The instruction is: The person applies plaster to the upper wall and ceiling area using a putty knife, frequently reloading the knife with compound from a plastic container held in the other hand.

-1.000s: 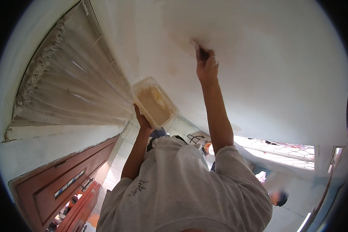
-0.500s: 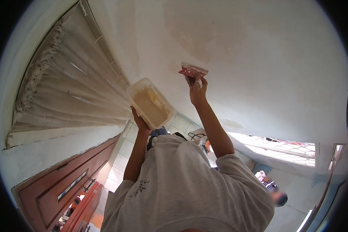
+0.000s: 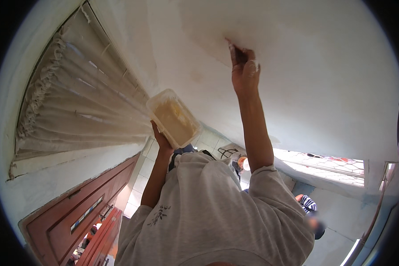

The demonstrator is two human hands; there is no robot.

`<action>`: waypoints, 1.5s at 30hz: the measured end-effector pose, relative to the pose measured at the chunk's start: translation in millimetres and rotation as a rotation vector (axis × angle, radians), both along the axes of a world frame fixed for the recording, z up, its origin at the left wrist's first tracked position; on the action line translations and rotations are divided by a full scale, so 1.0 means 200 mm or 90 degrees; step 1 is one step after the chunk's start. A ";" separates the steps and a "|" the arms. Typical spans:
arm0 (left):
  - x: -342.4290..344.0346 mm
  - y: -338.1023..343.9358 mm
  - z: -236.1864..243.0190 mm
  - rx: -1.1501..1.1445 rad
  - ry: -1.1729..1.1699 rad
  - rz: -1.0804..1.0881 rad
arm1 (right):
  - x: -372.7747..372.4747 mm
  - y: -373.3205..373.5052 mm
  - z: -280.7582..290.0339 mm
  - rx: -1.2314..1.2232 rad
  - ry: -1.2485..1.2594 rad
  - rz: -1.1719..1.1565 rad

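My left hand (image 3: 162,139) grips the lower left side of a clear, rectangular plastic tub (image 3: 155,103). Beige paste with a yellowish patch (image 3: 176,111) coats the tub's inside. Raised high in front, my right hand (image 3: 246,75) is closed around a putty scraper (image 3: 230,48), now seen nearly edge-on against the pale wall (image 3: 310,88). Its red, paste-smeared face shows only in the earlier picture. White paste sticks to my right hand near the thumb. Darker, damp-looking patches (image 3: 199,26) mark the wall around the scraper.
On the left, a gathered, dusty curtain (image 3: 82,97) covers a window above a red-brown wooden door (image 3: 82,213). White floor tiles (image 3: 139,184) show below. To the right is a window with wire grille (image 3: 323,167), and another person in striped sleeves (image 3: 308,204) is under it.
My right hand has moved up and to the right with the scraper, which has turned from face-on to edge-on against the wall. The tub in my left hand has barely shifted.
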State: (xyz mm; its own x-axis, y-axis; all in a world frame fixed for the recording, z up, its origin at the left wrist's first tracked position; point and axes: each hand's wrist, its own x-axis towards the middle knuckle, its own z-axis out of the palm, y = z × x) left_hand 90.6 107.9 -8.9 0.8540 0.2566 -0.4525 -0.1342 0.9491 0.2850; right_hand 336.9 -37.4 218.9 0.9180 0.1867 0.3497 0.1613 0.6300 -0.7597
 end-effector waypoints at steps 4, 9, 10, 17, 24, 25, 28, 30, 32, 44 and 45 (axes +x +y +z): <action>-0.02 0.00 0.01 0.003 0.007 -0.001 | -0.10 -0.01 0.09 0.005 0.010 -0.107; -0.04 0.01 0.01 -0.002 0.036 0.008 | -0.24 0.05 -0.34 0.015 0.241 -0.002; -0.04 0.01 0.01 0.002 0.034 0.009 | -0.26 0.07 -0.46 -0.039 0.373 -0.097; -0.05 0.02 0.03 0.008 0.037 0.013 | -0.15 0.05 -0.73 -0.001 0.245 -0.047; -0.04 0.00 0.05 0.002 -0.006 0.003 | -0.04 0.05 -0.25 0.019 -0.020 -0.005; -0.04 0.00 0.05 0.015 -0.005 0.006 | -0.04 0.04 -0.17 0.024 -0.001 0.000; -0.05 0.00 0.05 0.022 -0.016 0.006 | -0.08 0.02 0.04 0.005 0.058 -0.043; -0.06 0.00 0.05 0.010 -0.020 0.006 | -0.13 0.00 0.07 0.056 0.068 -0.088; -0.07 0.00 0.04 -0.001 -0.010 0.009 | -0.17 0.00 0.00 0.078 0.147 -0.063; -0.08 0.00 0.06 0.051 -0.009 0.027 | -0.11 0.06 -0.84 0.080 0.225 -0.008; -0.08 0.00 0.07 0.029 -0.010 0.023 | -0.11 0.06 -0.81 0.047 0.223 -0.017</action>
State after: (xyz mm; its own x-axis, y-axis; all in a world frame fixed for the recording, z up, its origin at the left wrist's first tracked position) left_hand 74.0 107.4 4.2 0.8502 0.3081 -0.4268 -0.1733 0.9295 0.3257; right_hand 314.5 -24.6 57.0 0.9888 0.1468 0.0254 -0.0831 0.6847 -0.7241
